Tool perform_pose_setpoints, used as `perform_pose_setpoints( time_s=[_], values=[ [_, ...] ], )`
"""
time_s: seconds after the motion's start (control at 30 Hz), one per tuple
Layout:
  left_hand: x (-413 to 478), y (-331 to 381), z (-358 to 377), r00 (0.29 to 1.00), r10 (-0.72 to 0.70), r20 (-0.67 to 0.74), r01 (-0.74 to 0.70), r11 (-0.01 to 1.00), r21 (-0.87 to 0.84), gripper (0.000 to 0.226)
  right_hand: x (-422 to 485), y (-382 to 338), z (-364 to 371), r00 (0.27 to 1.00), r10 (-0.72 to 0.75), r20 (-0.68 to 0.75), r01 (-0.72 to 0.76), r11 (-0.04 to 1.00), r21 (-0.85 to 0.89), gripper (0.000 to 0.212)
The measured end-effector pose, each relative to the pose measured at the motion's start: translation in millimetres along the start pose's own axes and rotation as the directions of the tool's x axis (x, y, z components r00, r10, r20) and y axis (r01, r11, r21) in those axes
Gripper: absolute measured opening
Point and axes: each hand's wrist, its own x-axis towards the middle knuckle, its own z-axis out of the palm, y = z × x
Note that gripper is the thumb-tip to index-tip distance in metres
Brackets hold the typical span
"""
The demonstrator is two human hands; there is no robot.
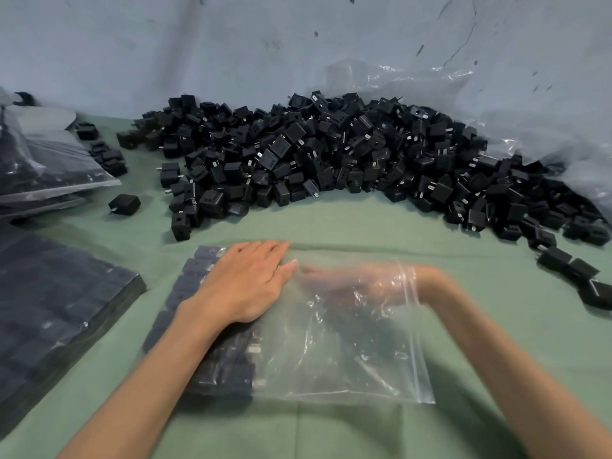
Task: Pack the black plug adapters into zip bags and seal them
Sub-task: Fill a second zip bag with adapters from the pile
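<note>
A clear zip bag (pixel 331 352) lies flat on the green cloth in front of me, its zip mouth at the right. Rows of black plug adapters (pixel 228 369) fill its left part. My left hand (pixel 245 286) rests flat on top of the bag over the packed adapters, fingers straight. My right hand (pixel 344 279) is inside the bag through the mouth, blurred, fingers stretched toward the left hand. A big heap of loose black adapters (pixel 331 154) lies behind the bag.
A filled bag of adapters (pixel 49 306) lies at the left, and more filled bags (pixel 43 167) are stacked at the far left. A large crumpled plastic sheet (pixel 496 120) lies behind the heap. Stray adapters (pixel 576 276) trail down the right side.
</note>
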Motion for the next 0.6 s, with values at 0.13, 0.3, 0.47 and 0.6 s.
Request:
perform_pose_setpoints(
  time_s=[0.13,0.3,0.47,0.6],
  values=[
    [2.4,-1.3,2.9,1.000,0.002,0.013,-0.002,1.000,0.023,0.063,-28.5,33.7,-66.7,0.995,0.088,-0.043,-0.078,0.977,0.197,0.031],
    [2.6,-5.7,7.6,0.999,0.037,0.019,-0.038,0.998,0.056,0.069,48.0,73.4,-95.9,0.662,0.221,-0.717,-0.434,0.892,-0.127,0.037],
    [3.4,-7.5,7.9,0.999,0.042,0.022,-0.042,0.999,0.015,0.075,93.1,102.5,-80.5,0.649,0.323,-0.689,-0.632,0.732,-0.254,0.043],
    [3.6,-8.1,5.7,0.999,0.042,0.023,-0.042,0.999,-0.030,0.073,98.0,107.4,-70.9,0.554,0.273,-0.787,-0.659,0.721,-0.215,0.040]
  ],
)
